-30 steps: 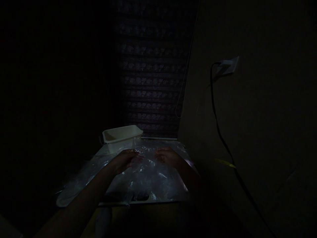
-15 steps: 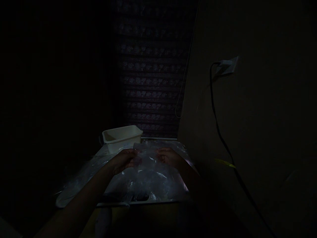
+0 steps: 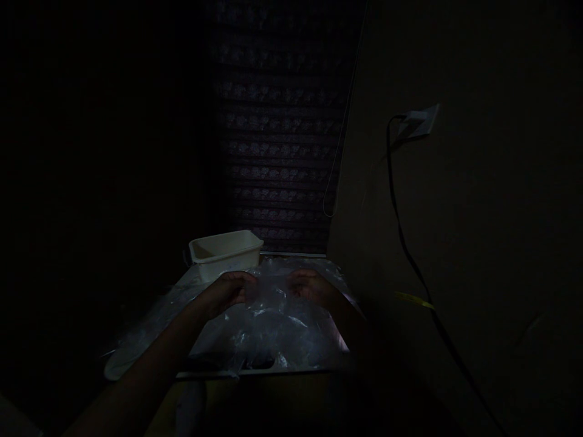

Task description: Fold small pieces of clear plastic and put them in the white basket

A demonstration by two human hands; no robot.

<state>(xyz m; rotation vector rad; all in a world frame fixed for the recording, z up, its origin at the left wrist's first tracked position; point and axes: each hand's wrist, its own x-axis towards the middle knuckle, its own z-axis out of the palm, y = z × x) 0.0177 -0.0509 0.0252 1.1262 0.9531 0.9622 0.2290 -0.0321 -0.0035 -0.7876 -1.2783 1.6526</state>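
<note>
In the dim light, my left hand point(image 3: 231, 290) is closed in a pinch on one side of a clear plastic bag point(image 3: 272, 286). Its other side is between the thumb and fingers of my right hand point(image 3: 313, 287). The bag spans the gap between both hands, just above the table. Beneath and around it lie more clear plastic bags point(image 3: 273, 337), crumpled and shiny, and their edges blend with the held one. The fingertips are partly lost in the dark.
A white plastic tub point(image 3: 228, 265) stands at the table's back left. The pale table point(image 3: 119, 363) shows at its front-left corner. Behind hangs a patterned blind point(image 3: 277, 152) with a pull cord. On the right wall, a black cable point(image 3: 401, 237) drops from a socket point(image 3: 419, 120).
The bag's upper edge, raised by the left hand's fingertips before, is now lower and flatter. Both hands have shifted only slightly and keep their grip.
</note>
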